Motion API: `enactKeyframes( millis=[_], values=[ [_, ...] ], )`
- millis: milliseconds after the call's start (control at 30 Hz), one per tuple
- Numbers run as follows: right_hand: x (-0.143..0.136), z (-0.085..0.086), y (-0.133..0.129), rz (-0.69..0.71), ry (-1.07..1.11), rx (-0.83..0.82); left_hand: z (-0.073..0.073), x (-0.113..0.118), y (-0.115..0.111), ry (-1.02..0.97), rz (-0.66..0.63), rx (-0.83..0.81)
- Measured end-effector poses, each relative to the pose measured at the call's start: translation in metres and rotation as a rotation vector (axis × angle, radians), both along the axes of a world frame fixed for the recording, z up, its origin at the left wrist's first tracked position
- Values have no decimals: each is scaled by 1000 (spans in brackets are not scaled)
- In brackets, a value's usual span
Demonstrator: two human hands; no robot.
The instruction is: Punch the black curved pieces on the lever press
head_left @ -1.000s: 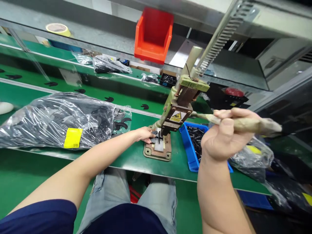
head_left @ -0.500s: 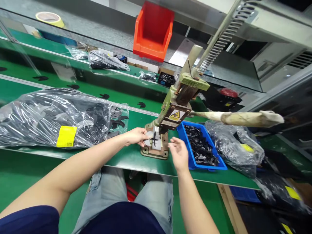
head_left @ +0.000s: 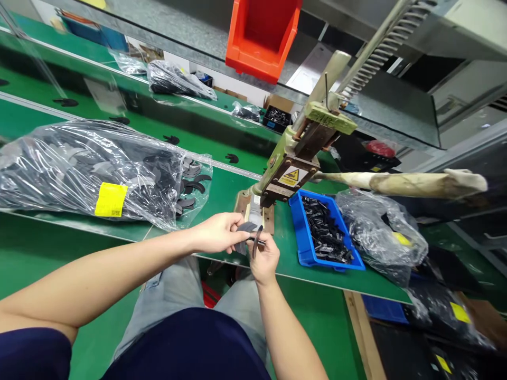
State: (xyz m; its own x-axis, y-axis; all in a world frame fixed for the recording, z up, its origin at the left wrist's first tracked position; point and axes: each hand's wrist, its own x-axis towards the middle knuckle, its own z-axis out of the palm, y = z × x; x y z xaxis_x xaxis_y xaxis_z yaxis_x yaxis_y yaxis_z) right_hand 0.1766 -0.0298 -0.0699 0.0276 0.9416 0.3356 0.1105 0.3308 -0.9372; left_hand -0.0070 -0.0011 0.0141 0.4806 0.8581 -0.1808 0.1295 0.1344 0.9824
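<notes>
Head view from my end. Left hand point(head_left: 222, 232) is pinching grey curved pieces point(head_left: 244, 228), fingertips together on them. Right hand point(head_left: 266, 259) grips a dark curved piece point(head_left: 257, 241), right up against the left. All of it sits just in front of the press base point(head_left: 270, 216), close to the near edge of the green bench point(head_left: 222, 184). Fingers cover the contact, so I can't tell if the dark piece is joined to the grey ones or just touching; might be either.

Risks as I judge them:
- Drop: thin pieces, fingertip hold only. A slip here could send one over the bench edge.
- Grey pieces fanning out: they overlap in the left fingers, so a sideways push from the right could shift them.
- Bend or scuff: twisting the dark piece against the grey ones would do it.
- Pinch: the lever point(head_left: 396, 182) is raised with no hand on it. Fingers are near the press point(head_left: 291, 171); a knock on that lever with fingers under the head would hurt.
- Snag: right elbow swinging wide could catch the blue bin point(head_left: 303, 252) and spill the small black parts point(head_left: 327, 227).
</notes>
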Motion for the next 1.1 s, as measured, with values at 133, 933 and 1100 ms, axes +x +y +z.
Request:
enactKeyframes(
  millis=[133,933,1100],
  values=[
    [2,3,-8,-56,-16,41,5,7,-3,-77,-37,-138],
    [42,16,-19,10,-259,182,-19,15,-5,94,16,243],
    [57,30,-22,93,-223,115,-20,24,-11,-235,-21,-55]
  ],
)
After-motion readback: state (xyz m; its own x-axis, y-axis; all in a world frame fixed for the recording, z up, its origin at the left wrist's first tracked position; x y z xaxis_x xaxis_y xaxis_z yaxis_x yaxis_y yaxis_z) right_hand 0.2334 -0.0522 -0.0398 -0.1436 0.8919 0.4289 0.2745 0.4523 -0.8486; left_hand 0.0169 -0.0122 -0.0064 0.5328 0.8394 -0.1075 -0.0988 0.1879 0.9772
